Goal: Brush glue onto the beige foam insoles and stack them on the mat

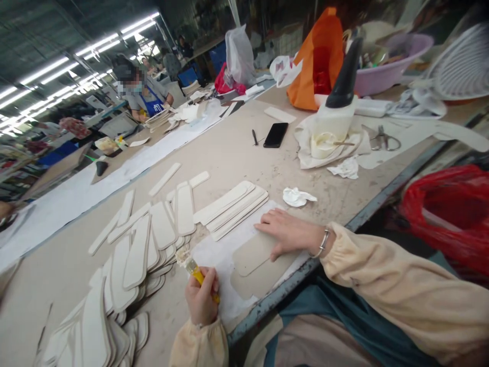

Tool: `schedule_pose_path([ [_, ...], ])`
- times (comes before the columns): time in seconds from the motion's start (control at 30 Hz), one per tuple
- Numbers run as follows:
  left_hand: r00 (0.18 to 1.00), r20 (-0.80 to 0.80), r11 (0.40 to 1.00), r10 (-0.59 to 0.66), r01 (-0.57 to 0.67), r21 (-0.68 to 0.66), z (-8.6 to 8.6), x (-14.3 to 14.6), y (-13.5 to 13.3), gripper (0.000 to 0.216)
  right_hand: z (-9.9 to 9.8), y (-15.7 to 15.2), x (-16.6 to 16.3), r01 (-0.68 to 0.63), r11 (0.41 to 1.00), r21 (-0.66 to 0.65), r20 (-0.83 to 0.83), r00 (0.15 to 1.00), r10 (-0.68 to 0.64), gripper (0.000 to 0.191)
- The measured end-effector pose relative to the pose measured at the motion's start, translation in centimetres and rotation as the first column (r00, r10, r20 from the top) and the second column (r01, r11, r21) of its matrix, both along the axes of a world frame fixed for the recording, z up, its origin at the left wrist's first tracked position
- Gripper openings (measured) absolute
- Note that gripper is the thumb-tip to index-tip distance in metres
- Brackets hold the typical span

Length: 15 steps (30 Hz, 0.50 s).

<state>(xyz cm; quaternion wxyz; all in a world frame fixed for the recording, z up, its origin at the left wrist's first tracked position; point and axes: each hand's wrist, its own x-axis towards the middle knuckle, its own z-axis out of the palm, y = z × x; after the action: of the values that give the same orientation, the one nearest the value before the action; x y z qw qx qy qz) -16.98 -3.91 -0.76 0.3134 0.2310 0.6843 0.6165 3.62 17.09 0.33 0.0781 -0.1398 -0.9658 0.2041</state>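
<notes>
My left hand [202, 298] is closed round the yellow handle of a brush [194, 271], whose bristles are caked with a cream-coloured substance. Fingers spread, my right hand [286, 232] lies flat on a grey-beige rounded panel [244, 255], which rests on white paper [219, 283] at the table's edge. Just beyond the paper sits a neat stack of pale strips [233, 209]. A large heap of similar white rounded pieces [126, 275] spreads over the table to the left.
Crumpled tissue [298, 197], a black phone [275, 135], scissors [382, 138] and a white container with cream residue [324, 142] lie farther back. An orange bag [305, 76] and purple basin [393, 61] stand behind them. A red plastic bag [451, 219] hangs at right. A co-worker [143, 97] is across the table.
</notes>
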Motion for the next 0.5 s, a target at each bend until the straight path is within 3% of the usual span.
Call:
schedule_pose_path([
  [0.3, 1.000, 0.027, 1.000, 0.007, -0.008, 0.024, -0.2, -0.1, -0.2, 0.026, 1.3, -1.0, -0.5, 0.109, 0.994, -0.014, 0.208, 0.973, -0.104, 0.064],
  [0.5, 0.996, 0.088, 0.996, 0.021, -0.028, 0.080, -0.2, 0.0, -0.2, 0.023, 1.5, -1.0, -0.7, 0.124, 0.988, -0.095, 0.347, 0.934, -0.084, 0.053],
])
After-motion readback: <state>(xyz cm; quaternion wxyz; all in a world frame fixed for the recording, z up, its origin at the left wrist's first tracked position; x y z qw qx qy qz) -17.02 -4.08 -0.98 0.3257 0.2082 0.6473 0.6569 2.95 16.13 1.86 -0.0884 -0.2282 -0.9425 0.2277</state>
